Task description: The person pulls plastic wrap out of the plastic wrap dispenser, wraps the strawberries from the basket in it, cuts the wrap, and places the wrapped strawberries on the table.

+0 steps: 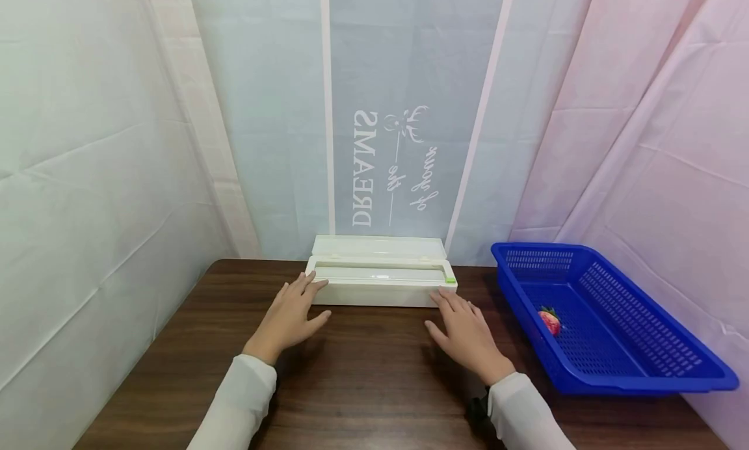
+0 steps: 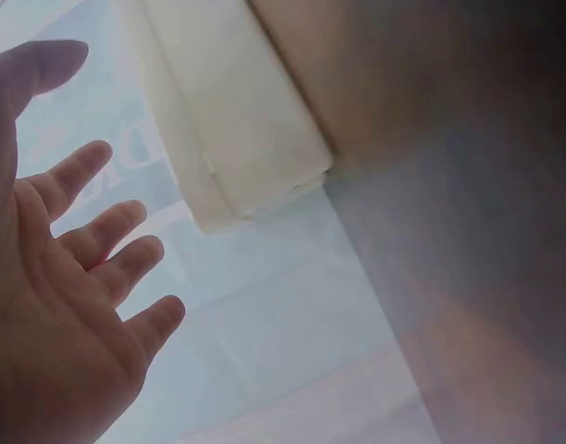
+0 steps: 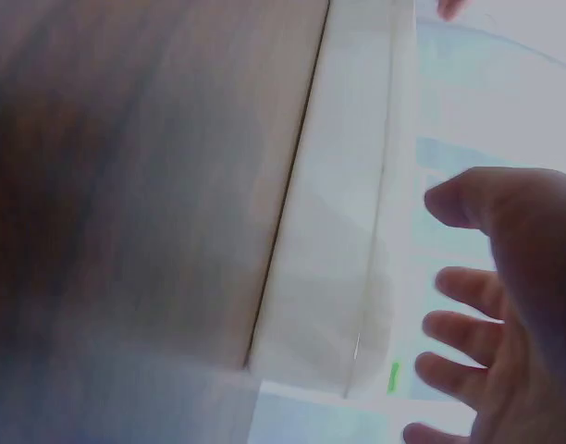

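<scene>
Here, your left hand (image 1: 290,315) and right hand (image 1: 465,333) were loosely spread and gripped nothing; whether fingertips touched the white open-lidded box (image 1: 380,296), left of the blue plastic basket (image 1: 608,336), I couldn't tell. Light, even pressure at both box ends, nearest and farthest from the basket, seemed the steadiest approach.

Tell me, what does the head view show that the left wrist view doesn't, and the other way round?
Only the head view shows the blue plastic basket, the strawberry inside it, the right hand and the green tab on the white lidded box.

Only the left wrist view shows the palm of the left hand.

Both share that hand, the box, the brown table and the lettered backdrop cloth.
</scene>
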`<state>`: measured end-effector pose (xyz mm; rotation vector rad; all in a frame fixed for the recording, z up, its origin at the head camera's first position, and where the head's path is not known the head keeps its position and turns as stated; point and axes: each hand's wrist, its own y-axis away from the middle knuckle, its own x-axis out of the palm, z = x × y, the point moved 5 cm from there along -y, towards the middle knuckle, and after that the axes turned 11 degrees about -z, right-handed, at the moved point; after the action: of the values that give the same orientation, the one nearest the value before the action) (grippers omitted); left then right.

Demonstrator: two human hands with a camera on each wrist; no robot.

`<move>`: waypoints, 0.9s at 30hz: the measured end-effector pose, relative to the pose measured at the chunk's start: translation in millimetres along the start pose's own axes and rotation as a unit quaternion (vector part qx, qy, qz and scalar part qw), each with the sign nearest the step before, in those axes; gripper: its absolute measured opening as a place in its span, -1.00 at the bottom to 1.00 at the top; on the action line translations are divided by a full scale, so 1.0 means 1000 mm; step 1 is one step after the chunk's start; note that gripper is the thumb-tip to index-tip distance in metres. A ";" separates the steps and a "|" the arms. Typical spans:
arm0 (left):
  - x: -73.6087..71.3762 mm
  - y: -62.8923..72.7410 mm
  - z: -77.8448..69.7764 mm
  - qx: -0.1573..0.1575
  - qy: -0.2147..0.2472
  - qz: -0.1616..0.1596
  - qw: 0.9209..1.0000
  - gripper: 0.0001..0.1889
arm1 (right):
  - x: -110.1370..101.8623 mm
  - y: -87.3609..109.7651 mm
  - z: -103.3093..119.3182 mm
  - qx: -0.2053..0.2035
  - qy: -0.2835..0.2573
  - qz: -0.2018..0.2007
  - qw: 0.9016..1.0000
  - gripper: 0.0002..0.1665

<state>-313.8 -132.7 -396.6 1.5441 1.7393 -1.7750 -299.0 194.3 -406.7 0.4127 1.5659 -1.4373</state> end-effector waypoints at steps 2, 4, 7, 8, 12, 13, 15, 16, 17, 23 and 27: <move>-0.002 -0.007 0.001 0.004 -0.005 0.000 1.000 -0.36 | -0.002 -0.005 -0.004 -0.004 0.001 -0.020 1.000 -0.31; -0.003 -0.013 0.002 0.009 -0.008 -0.002 1.000 -0.36 | -0.004 -0.010 -0.007 -0.006 -0.001 -0.034 0.999 -0.32; -0.005 -0.020 0.003 0.012 -0.014 -0.002 1.000 -0.37 | -0.005 -0.016 -0.011 -0.006 -0.003 -0.045 0.999 -0.34; -0.005 -0.022 0.004 0.010 -0.016 0.000 1.000 -0.37 | -0.006 -0.018 -0.012 -0.007 -0.004 -0.046 0.999 -0.34; -0.003 -0.028 0.008 0.012 -0.022 0.005 1.000 -0.40 | -0.006 -0.026 -0.017 -0.010 -0.007 -0.048 0.999 -0.34; -0.003 -0.030 0.009 0.014 -0.023 0.006 1.000 -0.40 | -0.006 -0.028 -0.018 -0.010 -0.008 -0.047 0.999 -0.34; -0.001 -0.033 0.011 0.015 -0.024 0.011 1.000 -0.40 | -0.006 -0.033 -0.021 -0.010 -0.012 -0.046 0.999 -0.34; 0.000 -0.034 0.012 0.016 -0.026 0.015 0.999 -0.40 | -0.005 -0.035 -0.022 -0.009 -0.013 -0.045 0.999 -0.34; 0.002 -0.036 0.013 0.016 -0.028 0.020 0.999 -0.38 | -0.005 -0.038 -0.024 -0.009 -0.015 -0.044 0.999 -0.34; 0.008 -0.050 0.015 0.019 -0.041 0.059 0.997 -0.35 | 0.000 -0.057 -0.032 -0.008 -0.005 -0.014 1.000 -0.43; 0.012 -0.059 0.019 0.020 -0.056 0.084 0.995 -0.46 | 0.004 -0.071 -0.036 -0.030 0.006 0.003 1.000 -0.55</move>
<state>-372.3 -126.0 -375.3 1.5257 1.4866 -1.7855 -369.5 207.2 -372.5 0.3906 1.6115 -1.3817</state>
